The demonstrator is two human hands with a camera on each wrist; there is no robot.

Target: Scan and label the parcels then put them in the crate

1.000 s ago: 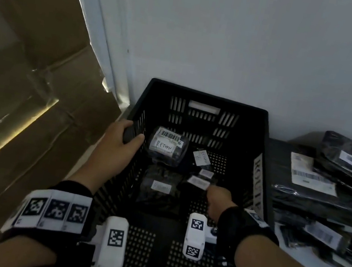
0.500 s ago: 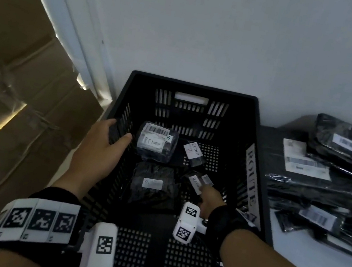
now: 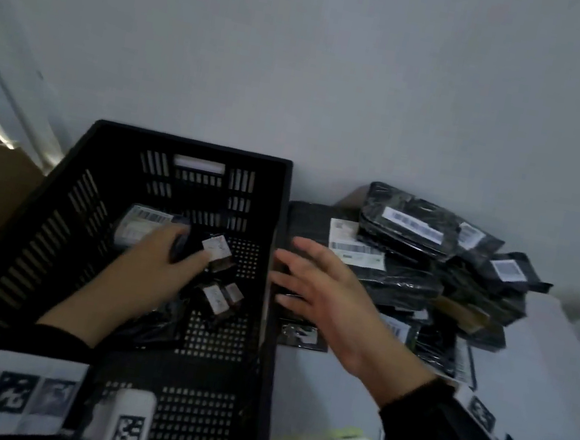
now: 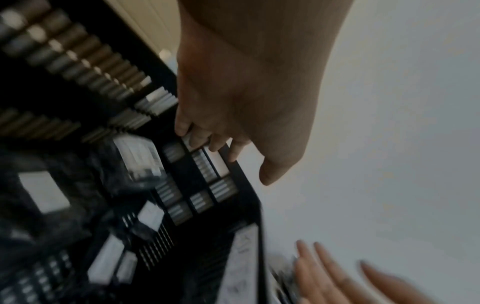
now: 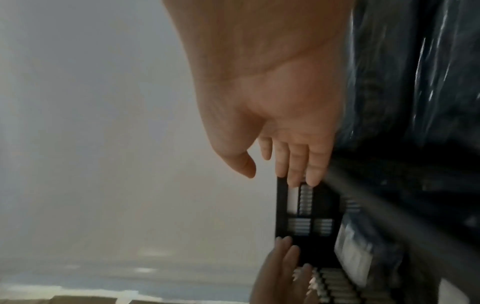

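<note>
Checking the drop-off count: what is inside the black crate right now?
Inside the black crate lie several dark wrapped parcels with white labels. The left hand hangs over them and covers part of a barcode-labelled parcel, so an exact count cannot be made.

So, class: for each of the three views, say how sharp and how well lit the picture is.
Head view: dim, fairly sharp on the crate, right hand slightly smeared. Left wrist view: strong motion blur over the parcels, pale wall bright. Right wrist view: palm lit, black bags streaked with glare.
</note>
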